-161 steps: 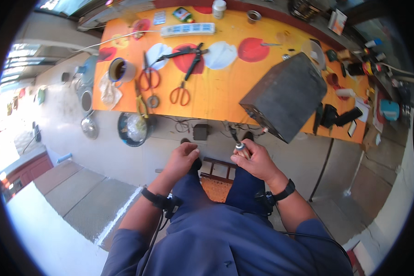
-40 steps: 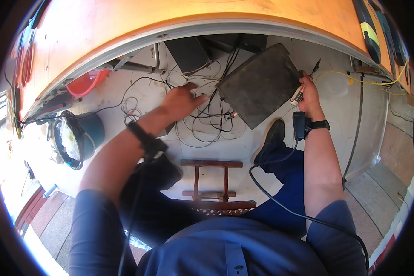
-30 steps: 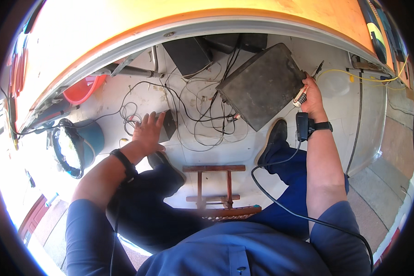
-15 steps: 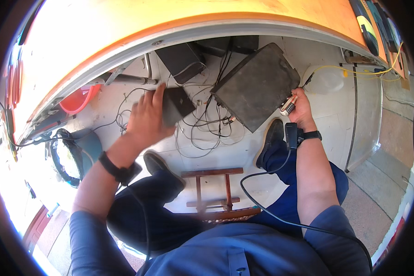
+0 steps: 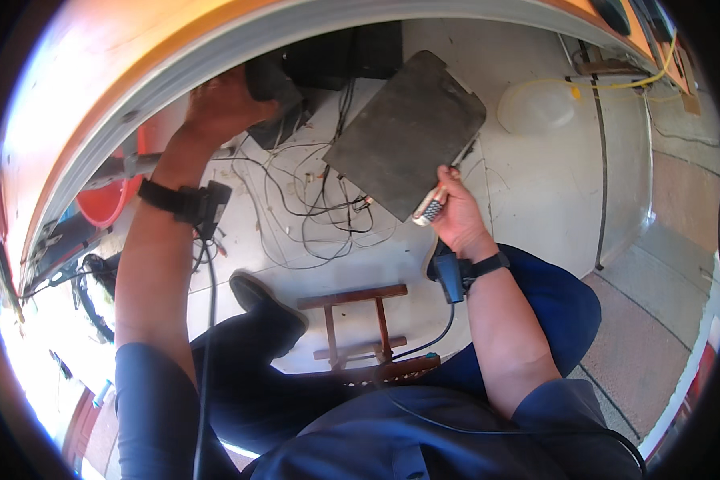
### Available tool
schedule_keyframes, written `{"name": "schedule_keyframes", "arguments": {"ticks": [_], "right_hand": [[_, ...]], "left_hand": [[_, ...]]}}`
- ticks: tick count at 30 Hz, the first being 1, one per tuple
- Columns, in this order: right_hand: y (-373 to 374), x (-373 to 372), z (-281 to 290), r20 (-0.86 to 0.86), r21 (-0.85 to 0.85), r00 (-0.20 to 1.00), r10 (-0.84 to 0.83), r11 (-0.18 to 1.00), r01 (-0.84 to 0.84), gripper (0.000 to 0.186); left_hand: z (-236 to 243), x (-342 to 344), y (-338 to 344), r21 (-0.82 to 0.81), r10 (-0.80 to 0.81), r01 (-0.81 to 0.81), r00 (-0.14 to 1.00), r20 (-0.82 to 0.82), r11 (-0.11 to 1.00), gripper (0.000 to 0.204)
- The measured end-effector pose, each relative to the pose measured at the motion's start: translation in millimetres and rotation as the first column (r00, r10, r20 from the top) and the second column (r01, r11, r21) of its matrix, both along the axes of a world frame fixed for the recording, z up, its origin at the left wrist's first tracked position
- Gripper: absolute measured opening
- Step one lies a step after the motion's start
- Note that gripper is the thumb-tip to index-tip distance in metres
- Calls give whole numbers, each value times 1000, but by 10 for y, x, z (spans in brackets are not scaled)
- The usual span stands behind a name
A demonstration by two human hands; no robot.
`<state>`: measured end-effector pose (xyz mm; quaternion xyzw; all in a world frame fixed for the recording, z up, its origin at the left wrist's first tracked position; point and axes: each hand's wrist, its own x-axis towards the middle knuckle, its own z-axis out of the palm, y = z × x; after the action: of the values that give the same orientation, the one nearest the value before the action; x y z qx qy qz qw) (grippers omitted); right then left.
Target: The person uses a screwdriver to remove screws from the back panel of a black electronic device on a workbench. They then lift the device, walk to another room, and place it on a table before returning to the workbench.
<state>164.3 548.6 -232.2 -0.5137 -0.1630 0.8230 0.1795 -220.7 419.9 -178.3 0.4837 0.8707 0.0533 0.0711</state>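
My left hand [image 5: 220, 104] reaches under the orange table's edge, its fingers gripping a small black box [image 5: 268, 80] beside other dark boxes; some fingertips are hard to make out. My right hand [image 5: 460, 212] is closed round a hand tool [image 5: 430, 204] with a pale, checkered handle, held at the lower right edge of a large, flat, dark metal case [image 5: 404, 136]; part of the tool is hidden. Tangled black and white cables [image 5: 320, 208] lie left of and below the case.
The orange tabletop [image 5: 80, 88] overhangs the floor. Under it are more black boxes [image 5: 344, 52], a red basin [image 5: 100, 204], metal legs and a yellow cable [image 5: 648, 80]. A wooden stool frame [image 5: 352, 292] sits between my legs and feet.
My left hand has moved forward and up with the small black box, further under the table. My right hand, with the tool, has shifted left and lower in view. The view has tilted.
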Motion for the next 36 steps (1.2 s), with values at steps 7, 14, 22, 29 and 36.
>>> {"name": "schedule_keyframes", "arguments": {"ticks": [7, 14, 22, 29, 36], "right_hand": [[-174, -167, 42, 108, 55, 994, 16, 998, -22, 27], [-361, -409, 121, 29, 32, 999, -18, 999, 17, 34], [-575, -796, 62, -54, -2, 998, -44, 999, 44, 30], [-557, -992, 174, -60, 38, 996, -64, 997, 66, 30], [-529, -1132, 242, -131, 63, 985, -114, 990, 123, 40]], "left_hand": [[14, 59, -139, 166, 50, -78, 985, 167, 983, 106], [-36, 241, -249, 160, 167, -189, 976, 142, 969, 107], [-59, 335, -258, 218, 224, -267, 953, 204, 939, 102], [35, 295, -201, 215, 286, -340, 926, 249, 915, 98], [600, 792, -654, 264, 144, -206, 961, 235, 942, 80]]}}
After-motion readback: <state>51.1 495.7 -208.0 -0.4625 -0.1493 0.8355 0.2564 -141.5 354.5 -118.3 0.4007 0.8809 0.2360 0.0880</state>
